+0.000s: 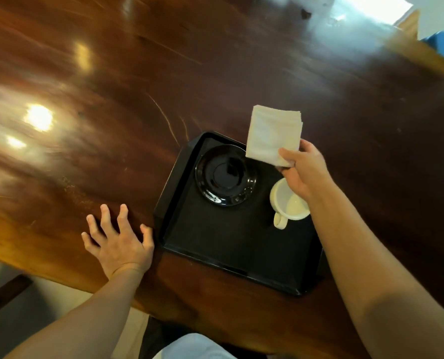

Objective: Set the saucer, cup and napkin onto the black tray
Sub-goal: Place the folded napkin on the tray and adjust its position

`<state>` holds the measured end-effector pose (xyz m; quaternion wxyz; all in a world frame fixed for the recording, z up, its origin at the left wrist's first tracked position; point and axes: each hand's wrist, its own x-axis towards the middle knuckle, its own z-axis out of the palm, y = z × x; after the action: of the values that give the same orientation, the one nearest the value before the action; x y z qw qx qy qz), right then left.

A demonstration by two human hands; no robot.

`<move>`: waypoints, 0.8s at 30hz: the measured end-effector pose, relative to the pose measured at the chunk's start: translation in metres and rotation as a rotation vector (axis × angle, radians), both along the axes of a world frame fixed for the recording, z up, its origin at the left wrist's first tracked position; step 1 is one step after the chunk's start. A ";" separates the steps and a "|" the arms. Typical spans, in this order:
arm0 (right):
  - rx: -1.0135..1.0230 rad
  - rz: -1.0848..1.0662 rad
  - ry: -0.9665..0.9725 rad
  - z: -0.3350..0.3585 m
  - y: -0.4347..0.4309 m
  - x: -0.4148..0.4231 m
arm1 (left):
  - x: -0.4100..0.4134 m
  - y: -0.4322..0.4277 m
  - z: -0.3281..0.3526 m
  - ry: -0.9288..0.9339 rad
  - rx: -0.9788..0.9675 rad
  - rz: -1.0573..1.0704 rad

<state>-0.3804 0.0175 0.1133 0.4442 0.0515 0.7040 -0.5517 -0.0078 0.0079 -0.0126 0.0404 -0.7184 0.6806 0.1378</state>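
Tray: the black tray (231, 244) lies on the wooden table (163, 73), lower centre of the frame, its near edge close to the table's edge.
Saucer: the dark saucer (226, 175) sits flat inside the tray, in its upper left part. Placed.
Cup: the white cup (289, 200) stands upright inside the tray, toward its right side, handle pointing to the lower frame; partly hidden by the wrist above it. Placed, apart from the saucer.
Napkin: the folded white napkin (274, 136) is held in the air at centre right, over the tray's upper right corner and the table beyond. Not yet set down.
Right hand: the right hand (303, 172) pinches the napkin's lower right corner between thumb and fingers, closed tight on it.
Left hand: the left hand (119, 239) rests on the table just left of the tray, fingers spread wide, gripping nothing; thumb near the tray's rim.
Progress: two of three items down, by my judgement.
Remaining: lower the napkin onto bare tray floor and release.
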 end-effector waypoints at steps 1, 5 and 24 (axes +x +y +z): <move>-0.034 0.043 -0.055 0.003 0.012 0.012 | 0.000 0.000 0.001 -0.001 0.001 0.000; -0.044 0.209 -0.192 0.006 0.067 0.062 | -0.002 0.000 0.003 -0.006 0.009 -0.006; 0.090 0.081 -0.225 -0.028 0.162 0.132 | 0.001 0.005 0.005 0.032 -0.023 -0.044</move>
<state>-0.2489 0.1799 0.0849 0.5395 0.1042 0.6752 -0.4921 -0.0072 0.0126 -0.0075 0.0243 -0.7014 0.6984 0.1403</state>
